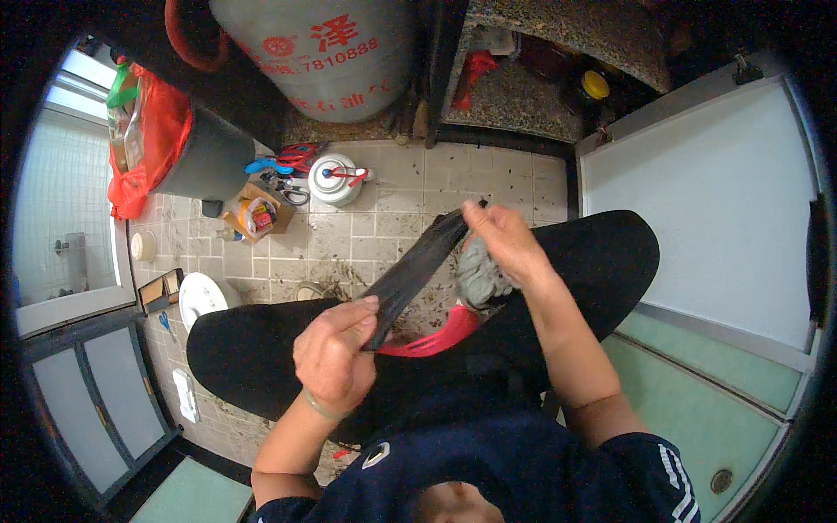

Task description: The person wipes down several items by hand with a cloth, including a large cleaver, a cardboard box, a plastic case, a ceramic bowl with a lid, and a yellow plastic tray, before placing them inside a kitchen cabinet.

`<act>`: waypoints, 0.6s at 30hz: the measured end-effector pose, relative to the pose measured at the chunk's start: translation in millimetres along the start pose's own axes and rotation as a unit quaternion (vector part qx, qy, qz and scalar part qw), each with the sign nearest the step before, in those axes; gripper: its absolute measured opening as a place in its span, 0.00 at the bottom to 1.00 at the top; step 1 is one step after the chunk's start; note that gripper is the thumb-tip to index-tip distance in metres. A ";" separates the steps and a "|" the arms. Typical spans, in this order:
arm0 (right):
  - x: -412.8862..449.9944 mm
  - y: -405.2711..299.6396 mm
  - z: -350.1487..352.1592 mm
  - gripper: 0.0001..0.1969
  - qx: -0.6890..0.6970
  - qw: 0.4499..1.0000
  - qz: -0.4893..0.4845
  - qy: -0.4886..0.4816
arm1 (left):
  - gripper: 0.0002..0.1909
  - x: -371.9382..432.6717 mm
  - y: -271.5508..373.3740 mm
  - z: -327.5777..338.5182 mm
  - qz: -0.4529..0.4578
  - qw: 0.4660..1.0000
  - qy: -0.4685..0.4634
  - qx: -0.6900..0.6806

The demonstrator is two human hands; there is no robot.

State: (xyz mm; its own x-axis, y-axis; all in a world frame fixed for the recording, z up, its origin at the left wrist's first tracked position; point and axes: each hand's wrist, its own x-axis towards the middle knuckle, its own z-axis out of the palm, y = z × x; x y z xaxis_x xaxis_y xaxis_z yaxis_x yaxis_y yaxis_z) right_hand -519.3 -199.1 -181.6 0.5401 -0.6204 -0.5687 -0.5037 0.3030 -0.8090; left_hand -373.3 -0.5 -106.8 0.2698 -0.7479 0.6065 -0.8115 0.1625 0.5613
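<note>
A dark, flexible strip (418, 265) is stretched slantwise between my two hands above the floor; whether it is cloth or plastic I cannot tell. My left hand (337, 350) grips its lower end, near my thigh. At the upper end, my right hand (507, 242) pinches it between thumb and fingers. Below the right hand is a grey bundle of limp, mop-like material (480, 274), partly hidden by that hand. A pink-red curved plastic piece (451, 330) lies between my legs, close under the strip.
A gas cylinder (327, 65) bearing red writing stands ahead. A white kettle (333, 180), scissors (295, 195) and a small cardboard box (261, 212) sit on the tiled floor (458, 173), which is strewn with dark scraps. A bin (209, 157) with a red bag stands left; a white panel (700, 216) rises right.
</note>
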 end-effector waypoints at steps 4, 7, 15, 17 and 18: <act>-13.2 4.4 17.9 0.20 0.056 0.997 0.016 -0.059 | 0.09 -4.8 -0.6 7.7 0.020 1.000 0.008 0.006; -19.3 10.0 25.8 0.12 0.325 0.943 0.061 -0.023 | 0.09 -11.2 -0.9 11.2 0.025 1.000 0.005 0.002; -4.6 38.2 36.9 0.09 0.170 0.981 0.005 -0.089 | 0.08 -16.9 7.2 32.4 0.120 0.984 -0.109 -0.068; -9.1 42.4 38.4 0.09 0.207 0.977 -0.029 -0.048 | 0.09 -20.7 5.4 37.2 0.087 0.983 -0.120 -0.108; -14.7 35.3 40.4 0.10 0.244 0.968 -0.060 -0.009 | 0.10 -22.7 5.3 37.8 0.051 0.979 -0.130 -0.146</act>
State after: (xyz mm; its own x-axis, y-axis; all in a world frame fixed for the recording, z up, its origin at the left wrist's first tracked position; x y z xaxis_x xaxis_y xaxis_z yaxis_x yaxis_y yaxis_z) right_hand -517.8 -150.1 -207.8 0.5884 -0.6610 -0.4656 -0.0609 0.5380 -0.8407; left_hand -403.3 -7.0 -138.9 0.0235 -0.8503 0.5257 -0.6336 0.3941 0.6657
